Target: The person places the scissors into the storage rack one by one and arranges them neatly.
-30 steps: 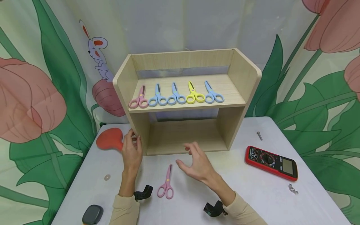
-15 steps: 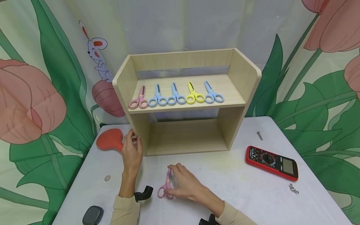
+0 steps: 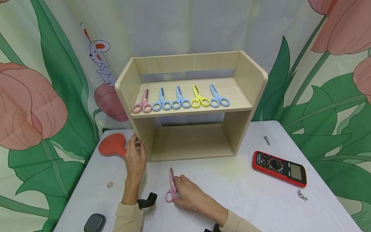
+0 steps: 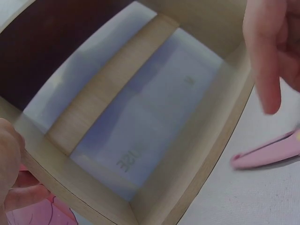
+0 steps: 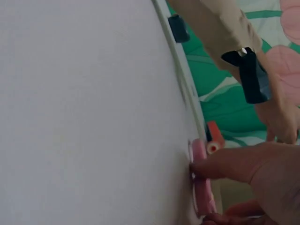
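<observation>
My right hand [image 3: 189,193] pinches a pair of pink scissors [image 3: 172,181] by the handles, low over the white table in front of the wooden shelf [image 3: 251,80]. The blade points toward the shelf. In the right wrist view, the thumb [image 5: 229,163] presses on the pink handle; the other fingers are partly cut off. My left hand [image 3: 135,158] holds the front edge of the shelf's left side panel, thumb at the edge and fingers along the outer face. On the upper board lie pink scissors [image 3: 142,105], several blue pairs and yellow scissors [image 3: 198,98], side by side.
An orange-red object with a rounded head [image 3: 112,144] lies left of the shelf. A washer [image 3: 110,185] and a dark grey rounded object [image 3: 95,222] are at the left. At the right lie a red multimeter [image 3: 279,169], a bolt [image 3: 267,140] and a wing nut [image 3: 302,195].
My right hand has come down from before the shelf to the pink scissors and now grips them, the blade shifted slightly left and forward. The left hand stays on the side panel.
</observation>
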Available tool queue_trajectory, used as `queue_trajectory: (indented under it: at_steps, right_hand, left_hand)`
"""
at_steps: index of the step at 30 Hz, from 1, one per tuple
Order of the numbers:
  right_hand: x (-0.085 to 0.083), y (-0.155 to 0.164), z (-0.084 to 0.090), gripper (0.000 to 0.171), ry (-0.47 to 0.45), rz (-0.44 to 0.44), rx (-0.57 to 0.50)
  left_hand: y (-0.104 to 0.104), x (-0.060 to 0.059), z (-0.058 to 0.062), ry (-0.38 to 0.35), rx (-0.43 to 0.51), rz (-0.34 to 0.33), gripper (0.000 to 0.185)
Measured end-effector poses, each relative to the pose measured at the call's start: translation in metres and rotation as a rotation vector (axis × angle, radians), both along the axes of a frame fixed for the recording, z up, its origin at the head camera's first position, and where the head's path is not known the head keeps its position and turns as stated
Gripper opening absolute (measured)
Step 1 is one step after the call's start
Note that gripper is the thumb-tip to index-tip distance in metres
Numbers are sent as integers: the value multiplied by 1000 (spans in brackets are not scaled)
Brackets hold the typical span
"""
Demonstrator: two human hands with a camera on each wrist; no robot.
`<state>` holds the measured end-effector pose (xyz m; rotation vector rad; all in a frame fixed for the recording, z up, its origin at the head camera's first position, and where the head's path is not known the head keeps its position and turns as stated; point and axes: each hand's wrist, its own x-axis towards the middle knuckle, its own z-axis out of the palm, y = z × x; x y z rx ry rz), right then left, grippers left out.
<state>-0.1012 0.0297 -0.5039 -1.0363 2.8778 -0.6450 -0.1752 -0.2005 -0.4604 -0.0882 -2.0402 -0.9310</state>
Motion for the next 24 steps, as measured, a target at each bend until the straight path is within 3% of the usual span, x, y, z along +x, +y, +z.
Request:
queue_trajectory:
  at_steps: [6,10,15,24]
  right_hand:
    - [-6,6,2,26,71,-12,42]
    - [-10,9,-2,22,150,-11,47]
    - [-16,13,-2,21,166,-1,-11]
    - [-23,21,21,25,264,17,-149]
  left_hand:
    - [0,0,-1,9,-12,14,38]
    - [0,0,0,13,-14,11,38]
    - [0,-1,0,15,-14,6,38]
    - [-1,-1,-1,16,-14,6,39]
